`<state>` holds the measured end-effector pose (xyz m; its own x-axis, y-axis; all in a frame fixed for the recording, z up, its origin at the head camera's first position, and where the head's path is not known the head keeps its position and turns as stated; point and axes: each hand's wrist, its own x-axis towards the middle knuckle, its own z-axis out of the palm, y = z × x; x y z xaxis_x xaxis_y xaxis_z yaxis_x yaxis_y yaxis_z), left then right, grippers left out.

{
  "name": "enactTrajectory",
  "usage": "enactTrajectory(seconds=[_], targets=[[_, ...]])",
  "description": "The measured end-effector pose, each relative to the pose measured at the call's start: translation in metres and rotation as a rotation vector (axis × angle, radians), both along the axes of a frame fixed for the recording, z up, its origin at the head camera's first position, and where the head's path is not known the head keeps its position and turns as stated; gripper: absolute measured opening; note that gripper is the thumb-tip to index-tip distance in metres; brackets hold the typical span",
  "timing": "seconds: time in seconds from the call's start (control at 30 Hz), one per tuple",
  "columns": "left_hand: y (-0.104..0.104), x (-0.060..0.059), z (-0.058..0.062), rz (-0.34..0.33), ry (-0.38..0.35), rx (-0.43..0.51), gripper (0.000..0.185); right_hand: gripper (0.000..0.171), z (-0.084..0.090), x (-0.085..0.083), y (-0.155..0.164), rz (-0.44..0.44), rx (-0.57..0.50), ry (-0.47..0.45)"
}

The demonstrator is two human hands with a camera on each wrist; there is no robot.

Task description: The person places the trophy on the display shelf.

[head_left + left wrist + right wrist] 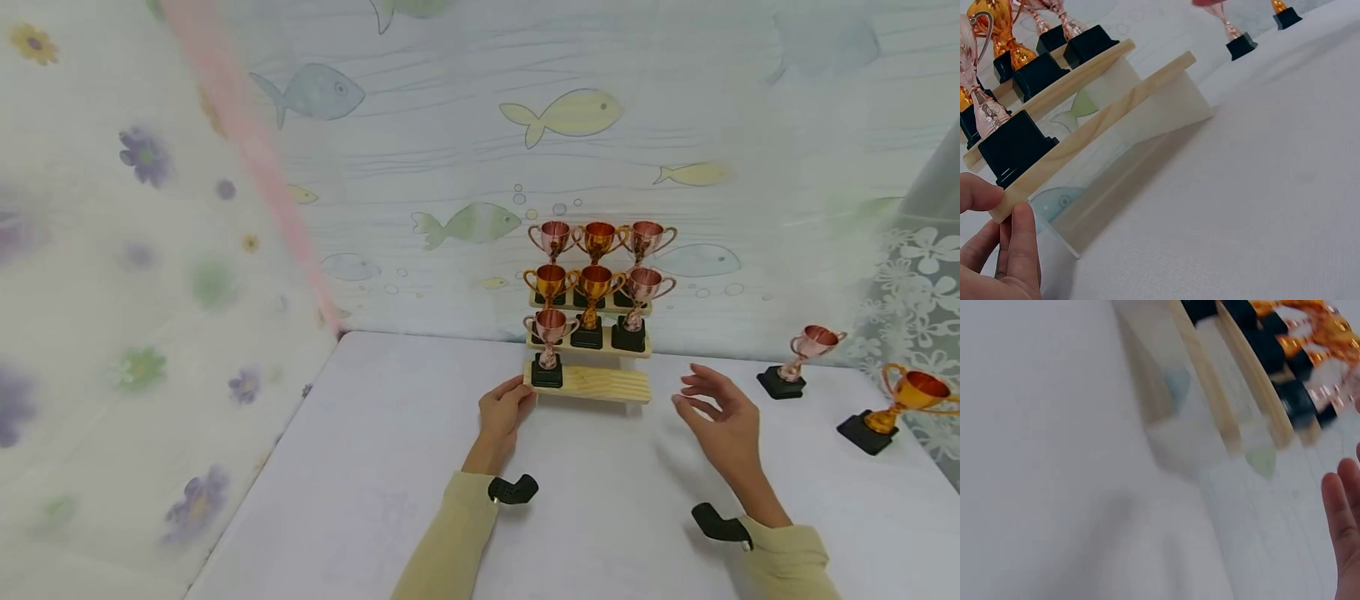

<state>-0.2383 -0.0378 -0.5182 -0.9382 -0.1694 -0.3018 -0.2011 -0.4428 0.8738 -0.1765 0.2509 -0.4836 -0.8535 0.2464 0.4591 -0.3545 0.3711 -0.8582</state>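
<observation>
A three-tier wooden display shelf (609, 383) stands against the back of the table with small trophy cups on it. At its lower left corner, my left hand (501, 417) pinches the end of the bottom board, thumb above and fingers below in the left wrist view. Right beside that thumb stands a rose-gold trophy (550, 329) on a black base, alone on the bottom board. Gold trophies (596, 287) and rose-gold ones fill the two upper tiers. My right hand (723, 425) is in the air right of the shelf, fingers loosely bent, holding nothing.
Farther right, a rose-gold trophy (813, 342) and a gold trophy (915, 390) stand on the white table (375, 433). A fish-patterned curtain (442, 158) hangs behind the shelf, a flowered one (112, 275) at left, and lace (926, 275) lines the right edge.
</observation>
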Motion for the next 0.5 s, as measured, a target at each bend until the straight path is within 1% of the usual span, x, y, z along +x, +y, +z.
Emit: enactTrajectory(seconds=[0.1,0.17,0.3,0.43,0.5], targets=[[0.0,-0.001,0.001,-0.002,-0.011,-0.004,0.036,0.052,0.002,0.012,0.024,-0.114,-0.004,-0.011],[0.0,-0.001,0.001,-0.002,-0.018,-0.007,0.036,0.051,0.002,0.019,0.042,-0.181,-0.005,-0.041],[0.0,-0.001,0.001,-0.002,-0.017,-0.005,0.036,0.049,0.002,0.033,0.077,-0.32,-0.023,-0.169],[0.0,0.0,0.001,0.005,-0.019,-0.002,0.036,0.04,-0.002,0.044,0.107,-0.493,-0.037,-0.286],[0.001,-0.001,0.002,0.005,-0.022,0.0,0.036,0.038,-0.005,0.049,0.12,-0.58,-0.038,-0.35]])
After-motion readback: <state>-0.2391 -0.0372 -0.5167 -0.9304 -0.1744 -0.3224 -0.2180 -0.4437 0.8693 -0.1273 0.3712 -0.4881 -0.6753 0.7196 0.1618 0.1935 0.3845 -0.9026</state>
